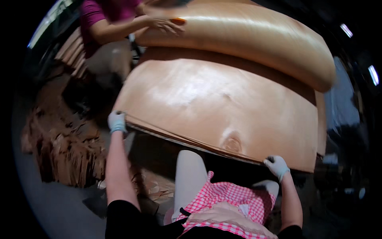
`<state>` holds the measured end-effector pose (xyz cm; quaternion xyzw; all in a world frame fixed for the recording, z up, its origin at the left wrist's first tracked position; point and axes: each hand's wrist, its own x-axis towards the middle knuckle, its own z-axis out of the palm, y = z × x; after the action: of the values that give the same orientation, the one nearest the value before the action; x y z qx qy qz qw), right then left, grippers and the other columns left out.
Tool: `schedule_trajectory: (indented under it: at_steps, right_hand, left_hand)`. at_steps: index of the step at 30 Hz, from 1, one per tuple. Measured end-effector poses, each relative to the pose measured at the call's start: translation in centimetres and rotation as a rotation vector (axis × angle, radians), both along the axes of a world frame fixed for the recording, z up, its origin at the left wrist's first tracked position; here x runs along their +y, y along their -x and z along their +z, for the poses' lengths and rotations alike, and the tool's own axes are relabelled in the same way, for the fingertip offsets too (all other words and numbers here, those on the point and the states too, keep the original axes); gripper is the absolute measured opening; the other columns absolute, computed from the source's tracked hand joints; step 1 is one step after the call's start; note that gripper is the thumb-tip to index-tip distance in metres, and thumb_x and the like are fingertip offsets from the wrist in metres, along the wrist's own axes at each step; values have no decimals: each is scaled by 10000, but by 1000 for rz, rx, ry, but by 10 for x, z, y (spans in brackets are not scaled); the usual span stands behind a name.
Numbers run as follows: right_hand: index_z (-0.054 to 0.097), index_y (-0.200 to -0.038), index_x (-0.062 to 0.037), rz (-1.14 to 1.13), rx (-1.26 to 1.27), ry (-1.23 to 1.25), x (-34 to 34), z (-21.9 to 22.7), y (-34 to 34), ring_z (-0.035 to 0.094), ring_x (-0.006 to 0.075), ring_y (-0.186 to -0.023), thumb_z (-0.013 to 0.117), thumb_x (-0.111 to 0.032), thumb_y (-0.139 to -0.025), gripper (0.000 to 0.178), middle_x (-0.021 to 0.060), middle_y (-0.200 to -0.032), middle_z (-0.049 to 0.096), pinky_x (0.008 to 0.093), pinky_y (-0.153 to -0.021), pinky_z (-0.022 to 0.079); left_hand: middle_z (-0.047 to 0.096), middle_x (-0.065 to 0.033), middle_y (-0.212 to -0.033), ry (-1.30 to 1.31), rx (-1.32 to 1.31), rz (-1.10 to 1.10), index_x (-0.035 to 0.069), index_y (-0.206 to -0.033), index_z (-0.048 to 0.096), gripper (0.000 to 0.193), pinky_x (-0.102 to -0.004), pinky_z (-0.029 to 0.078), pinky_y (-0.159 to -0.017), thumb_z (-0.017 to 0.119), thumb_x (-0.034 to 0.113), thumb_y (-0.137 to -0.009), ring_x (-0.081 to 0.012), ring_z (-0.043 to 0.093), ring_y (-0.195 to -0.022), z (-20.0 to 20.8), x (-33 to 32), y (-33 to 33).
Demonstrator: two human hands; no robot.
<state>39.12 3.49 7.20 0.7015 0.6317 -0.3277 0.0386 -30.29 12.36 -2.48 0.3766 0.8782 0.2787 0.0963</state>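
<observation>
1. Dim workshop surroundings frame the scene: a grey floor (59, 211) at lower left, bright ceiling lights near the right rim, and darkness beyond.
2. Stacked thin wood sheets, a veneer stack (223, 107), fill the middle of the view; the top sheet is pale tan with a dark knot near its front edge.
3. Left hand (117, 121), in a pale glove, sits at the stack's near left corner, its grip clenched on the edge of the top veneer sheet.
4. Right hand (277, 165), also gloved, is at the near right corner, fingers pinched on the same front edge.
5. Between the two hands the front edge of the sheet runs in a slanting line, lower on the right, with the edges of further layers showing just beneath it.
6. A second veneer sheet (254, 36) curves above the far side of the stack, bowed upward and blurred.
7. Another person in a magenta shirt stands at the far left; that co-worker's hand (167, 26) lies flat on the bowed sheet, near an orange object too small to make out.
8. A heap of brown veneer scraps (67, 151) lies on the floor left of the stack, well apart from the left forearm.
9. A pink-and-white checked apron (227, 203) shows at the bottom, over pale trousers.
</observation>
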Motion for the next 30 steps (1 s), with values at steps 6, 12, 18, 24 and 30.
schedule_trajectory:
  at_steps: [6,12,18,24,30]
  right_hand:
    - [688,-961,21,-118,-114,38,3,11,-63,660,354,-879,640,-329,-818,381,222,-923,686,401,-788,506]
    - [697,-960,11,-216,14,113,-4,7,-64,669,298,-826,673,-311,-815,354,196,-896,698,367,-767,505]
    - [710,-954,-17,-203,-10,84,-4,5,-82,670,275,-825,682,-316,-814,331,179,-894,702,354,-770,506]
    - [724,-926,-49,-201,-198,147,3,-10,-89,662,317,-927,696,-384,-784,365,184,-956,696,395,-829,505]
    - [724,-948,-57,-178,-178,124,6,-33,-93,661,322,-941,692,-437,-749,430,183,-984,692,405,-846,509]
  left_hand:
    - [704,-122,-860,-3,-142,18,-31,-965,687,297,-332,510,-737,761,190,-781,-188,626,-752,-34,3,32]
    - [672,-77,-889,21,-122,-1,-42,-927,645,252,-302,494,-730,745,172,-839,-152,576,-768,-45,4,59]
    - [675,-71,-883,58,-174,-7,-48,-977,649,309,-305,489,-717,755,199,-826,-146,568,-754,-37,8,53]
    - [661,-128,-878,-20,-40,21,-82,-972,608,384,-345,493,-736,763,235,-821,-202,574,-749,-38,9,56]
    - [650,-185,-1048,-26,-84,287,-61,-1203,556,625,-407,509,-831,794,320,-768,-243,616,-923,-12,-7,49]
